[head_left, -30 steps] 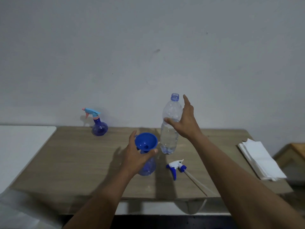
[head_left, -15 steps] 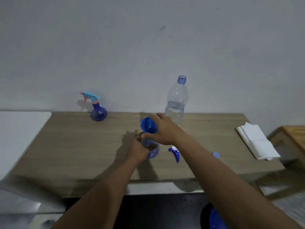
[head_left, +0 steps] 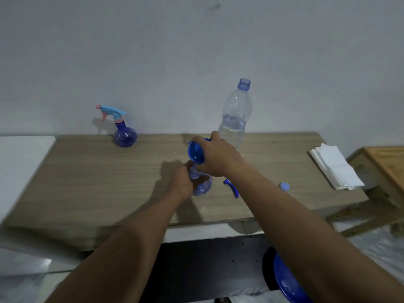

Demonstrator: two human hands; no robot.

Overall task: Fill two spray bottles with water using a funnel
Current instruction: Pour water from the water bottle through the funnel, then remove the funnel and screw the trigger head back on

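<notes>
Containers: water bottle [head_left: 235, 119], clear ribbed plastic, uncapped, upright at far centre of bench [head_left: 98, 182]; water fills roughly the lower half. Spray bottles, count 2, both round-bellied, translucent blue. Bottle A [head_left: 125, 136] far left, upright, light-blue and pink trigger head fitted; fill level cannot be read. Bottle B [head_left: 202, 185] at centre, no head, left hand [head_left: 182, 182] curled round its neck and shoulder. Funnel [head_left: 195, 153], count 1, glossy blue plastic, tilted with its mouth facing left, just above bottle B, gripped in the right hand [head_left: 218, 157]. The hands hide whether its spout sits in the neck. Loose spray head [head_left: 231, 188], count 1, lies right of bottle B. Blue cap [head_left: 284, 186], count 1, farther right. Bench is wood-grain, matte.
</notes>
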